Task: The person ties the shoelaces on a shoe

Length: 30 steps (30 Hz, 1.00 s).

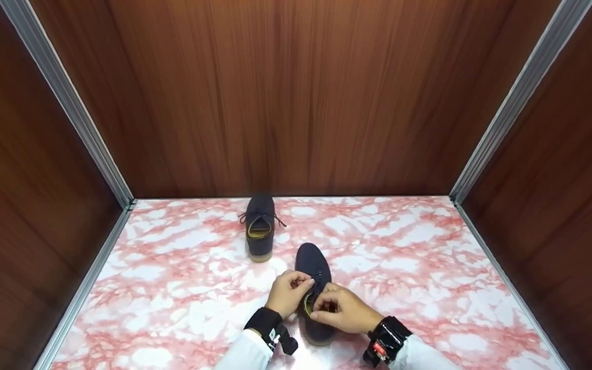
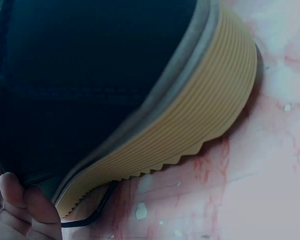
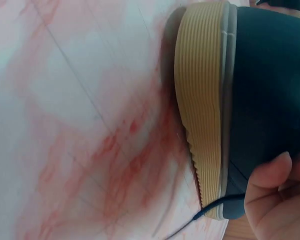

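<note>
A dark shoe [image 1: 312, 259] with a tan ribbed sole [image 2: 210, 95] stands on the marbled surface, toe pointing away from me. At the left of its lacing, my left hand [image 1: 287, 294] pinches a dark shoelace, and a length of lace [image 2: 92, 220] hangs below the fingers in the left wrist view. Over the shoe's opening on the right, my right hand [image 1: 345, 308] has thumb and fingers curled together on the lace [image 3: 217, 201], whose end trails down past the sole in the right wrist view. The fingers partly hide the knot area.
A second dark shoe [image 1: 260, 241] with its laces tied in a bow stands farther back, left of the first. Brown wood-grain panels [image 1: 296, 103] with metal corner strips [image 1: 512, 103] enclose the red-and-white surface [image 1: 183, 288] at the back and sides.
</note>
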Available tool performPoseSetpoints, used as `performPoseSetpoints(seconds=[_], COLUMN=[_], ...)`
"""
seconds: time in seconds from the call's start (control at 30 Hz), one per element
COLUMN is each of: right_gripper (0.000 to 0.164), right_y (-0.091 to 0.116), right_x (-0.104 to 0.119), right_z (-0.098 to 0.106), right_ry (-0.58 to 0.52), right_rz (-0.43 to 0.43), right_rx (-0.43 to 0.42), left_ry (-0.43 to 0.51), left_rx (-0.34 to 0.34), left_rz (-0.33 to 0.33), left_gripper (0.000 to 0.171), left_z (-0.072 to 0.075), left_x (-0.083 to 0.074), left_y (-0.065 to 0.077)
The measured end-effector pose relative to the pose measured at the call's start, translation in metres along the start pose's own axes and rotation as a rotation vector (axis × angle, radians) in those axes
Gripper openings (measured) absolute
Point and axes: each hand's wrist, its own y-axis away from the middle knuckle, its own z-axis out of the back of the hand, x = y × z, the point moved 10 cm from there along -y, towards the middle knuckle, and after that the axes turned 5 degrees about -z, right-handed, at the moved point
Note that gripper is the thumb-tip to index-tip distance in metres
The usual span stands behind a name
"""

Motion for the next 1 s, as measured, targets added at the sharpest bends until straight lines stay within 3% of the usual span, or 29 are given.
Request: performPoseSetpoints(seconds=[0.4,0.73,1.0], right_gripper=[0.021,0.024,0.028], right_y=[0.000,-0.003,-0.008], right_x=[-0.010,-0.011,-0.022], right_z=[-0.002,-0.001,0.003], right_ry=[-0.057,-0.090,-0.173], right_rz=[-0.078,-0.091,-0.182], right_rx=[0.011,0.055,0.099], left_ry=[-0.006,0.022,0.040], left_rx=[0.024,0.054,0.077], left_rz=[0.012,0.046,0.056], left_gripper=[0.015,0.015,0.014], left_z=[-0.001,0.000,0.002], left_x=[0.002,0.004,0.001], left_y=[0.000,-0.002,-0.004])
